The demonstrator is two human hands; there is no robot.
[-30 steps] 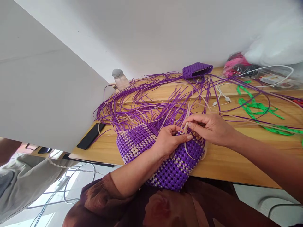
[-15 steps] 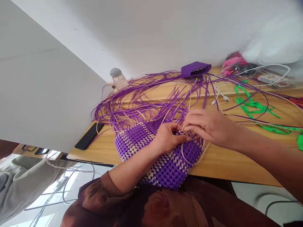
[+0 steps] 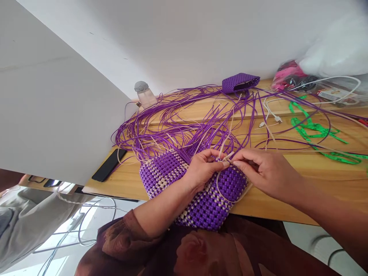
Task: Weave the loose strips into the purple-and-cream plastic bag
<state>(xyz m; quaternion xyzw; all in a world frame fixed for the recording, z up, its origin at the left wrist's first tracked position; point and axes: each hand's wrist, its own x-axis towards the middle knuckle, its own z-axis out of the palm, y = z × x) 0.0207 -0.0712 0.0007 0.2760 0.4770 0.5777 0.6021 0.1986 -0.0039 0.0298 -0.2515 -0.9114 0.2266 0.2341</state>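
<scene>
A purple and cream woven basket point(image 3: 201, 203) rests against my body at the table's front edge, loose strands fanning out from its far rim. My left hand point(image 3: 202, 168) pinches the upper rim between thumb and fingers. Close beside it, my right hand point(image 3: 258, 168) is closed, thumb against forefinger, on a cream plastic strip point(image 3: 229, 156) at the rim. A loop of cream strip hangs over the purple weave below both hands. The fingertips partly hide where the strip passes through the weave.
Purple strands point(image 3: 161, 111) sprawl across the wooden table. Behind stand a small purple woven piece point(image 3: 240, 82) and a grey-capped bottle point(image 3: 145, 96). A black phone point(image 3: 109, 165) lies left; a green measuring tape point(image 3: 313, 128), white cable point(image 3: 277, 119) and plastic bags point(image 3: 330, 76) lie right.
My right hand has come down and slightly right, drawing apart from the left hand; a short cream strip end now shows between them. My left hand keeps its hold on the rim.
</scene>
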